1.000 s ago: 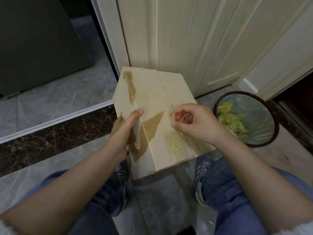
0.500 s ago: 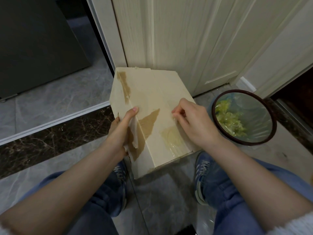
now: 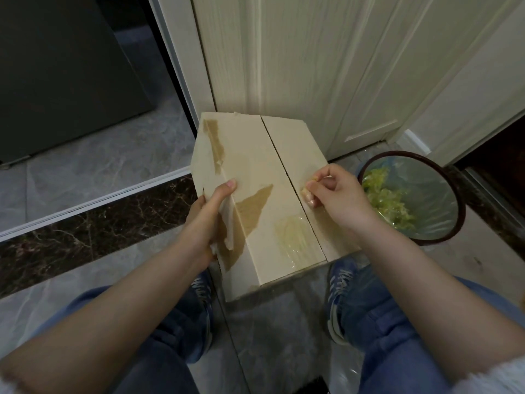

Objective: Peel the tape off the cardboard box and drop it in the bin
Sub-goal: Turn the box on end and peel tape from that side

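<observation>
Tape [image 3: 295,237], clear and glossy, lies stuck across the near end of the cardboard box [image 3: 255,172], straddling the seam between the two top flaps and wrinkled where it catches the light. The box stands on the grey tiled floor [image 3: 85,172] between the person's feet, its far end close to the pale wooden door [image 3: 298,58]. Darker brown patches mark where the top paper layer has torn away, one near the far left corner and a larger one wrapping over the left edge.

The right hand [image 3: 338,194] rests on the right flap just beside the seam, fingers curled, with thumb and fingertips pinching at the surface; whether a tape edge is actually between them I cannot tell. The left hand [image 3: 211,214] grips the box's left side, thumb lying on top and the fingers wrapped around the side wall.

To the right of the box, near the right wrist, stands the round bin [image 3: 454,200] with a dark rim and a clear liner, holding greenish scraps. Blue sneakers [image 3: 339,282] and jeans [image 3: 397,351] show at either side of the box. A dark marble threshold strip [image 3: 99,220] runs across the floor on the left.
</observation>
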A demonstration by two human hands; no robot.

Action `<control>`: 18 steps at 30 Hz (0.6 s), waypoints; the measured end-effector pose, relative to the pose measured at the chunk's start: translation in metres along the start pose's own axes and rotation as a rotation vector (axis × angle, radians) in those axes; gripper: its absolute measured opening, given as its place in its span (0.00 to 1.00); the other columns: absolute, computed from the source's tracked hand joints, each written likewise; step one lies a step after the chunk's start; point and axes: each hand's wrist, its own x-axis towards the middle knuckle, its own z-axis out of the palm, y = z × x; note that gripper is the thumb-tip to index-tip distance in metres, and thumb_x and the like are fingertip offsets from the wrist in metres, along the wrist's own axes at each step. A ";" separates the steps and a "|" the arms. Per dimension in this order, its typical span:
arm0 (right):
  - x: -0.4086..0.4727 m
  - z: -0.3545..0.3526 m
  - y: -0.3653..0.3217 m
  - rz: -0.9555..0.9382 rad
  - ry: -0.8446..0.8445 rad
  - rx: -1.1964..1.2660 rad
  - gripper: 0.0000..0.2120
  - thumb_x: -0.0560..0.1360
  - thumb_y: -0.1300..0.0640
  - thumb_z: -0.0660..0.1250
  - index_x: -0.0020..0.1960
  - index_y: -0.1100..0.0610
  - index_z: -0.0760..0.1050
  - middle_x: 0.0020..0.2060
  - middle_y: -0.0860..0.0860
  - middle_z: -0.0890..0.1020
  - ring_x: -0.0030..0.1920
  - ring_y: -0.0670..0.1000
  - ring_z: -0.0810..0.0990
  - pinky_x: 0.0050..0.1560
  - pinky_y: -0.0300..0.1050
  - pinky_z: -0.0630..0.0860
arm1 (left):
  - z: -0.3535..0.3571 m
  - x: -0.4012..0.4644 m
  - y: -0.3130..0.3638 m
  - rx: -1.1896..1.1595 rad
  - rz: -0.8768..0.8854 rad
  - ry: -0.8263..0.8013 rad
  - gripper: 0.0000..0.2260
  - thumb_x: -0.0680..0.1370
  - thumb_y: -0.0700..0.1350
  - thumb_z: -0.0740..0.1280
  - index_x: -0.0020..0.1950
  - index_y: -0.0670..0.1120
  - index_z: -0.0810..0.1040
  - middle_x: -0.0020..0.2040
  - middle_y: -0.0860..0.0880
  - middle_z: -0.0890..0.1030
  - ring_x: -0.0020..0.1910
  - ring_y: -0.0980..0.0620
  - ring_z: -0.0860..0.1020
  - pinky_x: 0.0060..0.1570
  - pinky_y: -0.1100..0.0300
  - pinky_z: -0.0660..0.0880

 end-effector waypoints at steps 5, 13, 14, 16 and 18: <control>-0.001 0.002 0.000 0.130 -0.018 0.222 0.07 0.80 0.67 0.64 0.46 0.60 0.78 0.30 0.52 0.79 0.31 0.48 0.75 0.37 0.40 0.73 | 0.001 -0.002 0.002 0.018 0.090 0.007 0.51 0.50 0.71 0.76 0.73 0.59 0.72 0.61 0.52 0.80 0.59 0.47 0.78 0.66 0.40 0.71; -0.004 -0.004 -0.009 0.078 -0.099 -0.076 0.14 0.78 0.45 0.67 0.49 0.53 0.87 0.40 0.54 0.85 0.39 0.46 0.80 0.53 0.48 0.79 | 0.002 -0.003 0.000 -0.048 0.089 0.032 0.47 0.61 0.66 0.75 0.78 0.57 0.65 0.53 0.59 0.75 0.51 0.54 0.74 0.62 0.44 0.71; -0.004 -0.004 -0.008 0.066 -0.111 -0.108 0.14 0.77 0.46 0.68 0.49 0.55 0.87 0.38 0.52 0.85 0.38 0.43 0.80 0.53 0.48 0.80 | 0.001 -0.002 0.000 -0.052 0.091 0.041 0.46 0.63 0.66 0.75 0.78 0.57 0.65 0.53 0.60 0.74 0.50 0.54 0.74 0.62 0.45 0.71; -0.005 -0.005 -0.006 0.016 -0.113 -0.147 0.06 0.77 0.53 0.71 0.50 0.52 0.86 0.34 0.42 0.84 0.36 0.38 0.78 0.50 0.44 0.78 | 0.000 -0.001 0.000 -0.057 0.084 0.040 0.46 0.64 0.65 0.75 0.79 0.57 0.64 0.52 0.60 0.74 0.50 0.54 0.73 0.60 0.45 0.71; -0.007 -0.005 -0.006 -0.048 -0.103 -0.195 0.08 0.77 0.58 0.71 0.50 0.47 0.86 0.40 0.38 0.84 0.41 0.37 0.80 0.54 0.41 0.77 | 0.000 -0.002 0.000 -0.045 0.094 0.025 0.49 0.60 0.66 0.75 0.79 0.57 0.64 0.54 0.59 0.75 0.50 0.55 0.73 0.59 0.46 0.70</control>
